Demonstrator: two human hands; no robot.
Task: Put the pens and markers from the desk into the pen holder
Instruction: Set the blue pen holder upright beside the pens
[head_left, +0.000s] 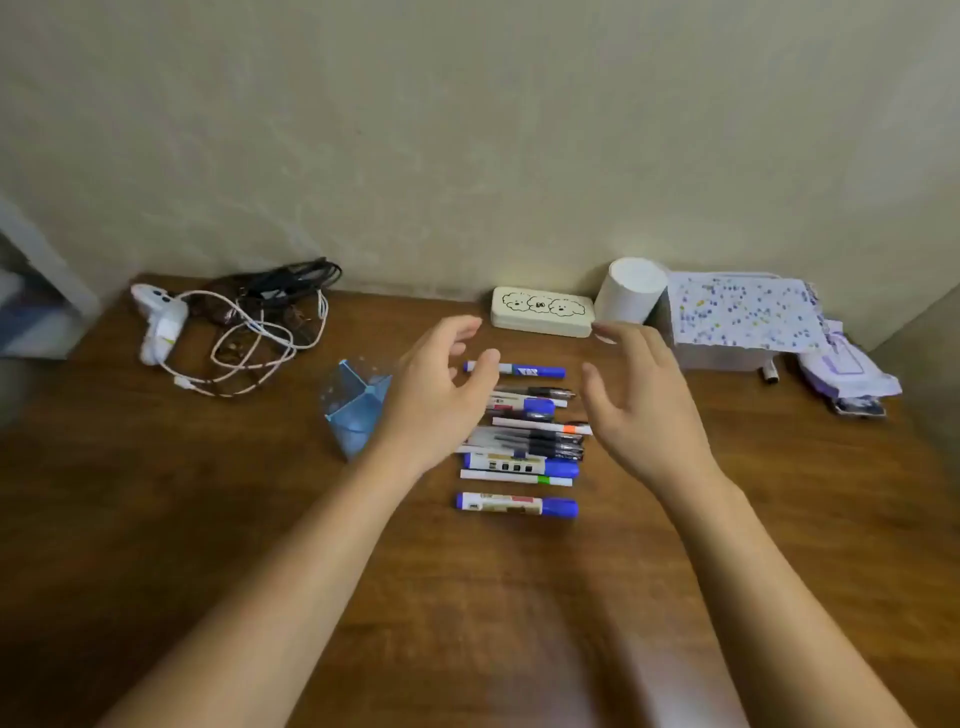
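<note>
Bare wooden desk (467, 623) reaches a beige wall (467, 130) — pens (519, 447) mid-desk.

Against the wall (467, 156), at counter (156, 493) back: cream case (542, 310) with cloud doodles. Just right of case: white roll (630, 296), then dotted paper (745, 312) over a box. Farther right: wipes pack (847, 370). Far left of case: tangled cables (260, 322), white charger (158, 322).

Single head-worn wide view, facing forward and down, close over desk (156, 519)
</note>
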